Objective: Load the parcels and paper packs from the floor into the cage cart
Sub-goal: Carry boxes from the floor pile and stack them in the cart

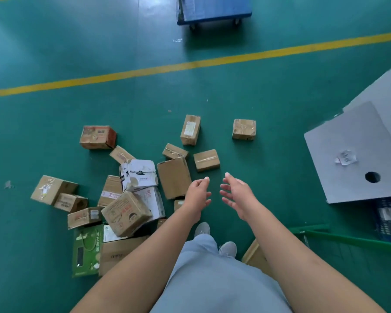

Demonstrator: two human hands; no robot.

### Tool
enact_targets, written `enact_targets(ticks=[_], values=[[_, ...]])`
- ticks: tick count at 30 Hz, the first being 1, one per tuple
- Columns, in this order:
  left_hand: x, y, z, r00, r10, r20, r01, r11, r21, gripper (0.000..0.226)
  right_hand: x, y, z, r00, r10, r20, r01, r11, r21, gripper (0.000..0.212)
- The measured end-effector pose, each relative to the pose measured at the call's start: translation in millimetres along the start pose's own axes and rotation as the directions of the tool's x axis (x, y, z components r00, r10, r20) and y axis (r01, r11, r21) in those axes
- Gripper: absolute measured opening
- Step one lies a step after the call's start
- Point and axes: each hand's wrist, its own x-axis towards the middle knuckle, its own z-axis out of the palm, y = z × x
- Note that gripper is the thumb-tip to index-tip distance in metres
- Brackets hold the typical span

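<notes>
Several cardboard parcels lie scattered on the green floor. A small taped box sits just beyond my hands, and a larger plain brown box lies left of it. Farther off stand an upright labelled box and a taped square box. A heap at the left includes a torn white box and a green gift carton. My left hand and my right hand hover above the floor, palms facing each other, fingers relaxed, holding nothing. A green cage cart rail shows at the lower right.
Grey cardboard sheets with a round hole lie at the right over a blue crate. A blue wheeled platform trolley stands at the top. A yellow line crosses the floor. My feet stand by the heap.
</notes>
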Motion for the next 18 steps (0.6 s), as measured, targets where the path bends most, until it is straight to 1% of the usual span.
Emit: enact_targets(ticks=[3,7,9,12,14,18], values=[[9.7,-5.4,-1.6,0.999,-0.051,0.003,0.051,0.998,0.027,0.017,9.6,12.4,-0.8,0.998,0.06,-0.022,-0.058,0.997,0.048,0.037],[32.1,-20.8,-0.7,0.992,-0.127,-0.007,0.127,0.985,0.114,0.031,26.8,43.4,-10.0,0.987,0.151,-0.059,-0.141,0.979,0.148,0.034],[49.0,-30.0,6.5,0.987,-0.161,0.002,0.158,0.971,0.18,0.032,38.5,62.5,-21.6,0.975,0.195,-0.102,-0.172,0.965,0.198,0.036],[72.6,-42.8,26.4,0.98,-0.199,0.026,0.182,0.938,0.296,0.028,52.1,90.1,-45.1,0.953,0.251,-0.169,-0.196,0.937,0.29,0.037],[84.3,-46.9,38.7,0.979,-0.199,0.047,0.17,0.919,0.355,0.029,58.7,103.1,-57.6,0.945,0.254,-0.205,-0.179,0.928,0.326,0.038],[114.0,-88.5,85.7,0.958,-0.258,0.125,0.157,0.837,0.524,0.026,78.3,159.6,-99.8,0.895,0.344,-0.284,-0.188,0.868,0.459,0.041]])
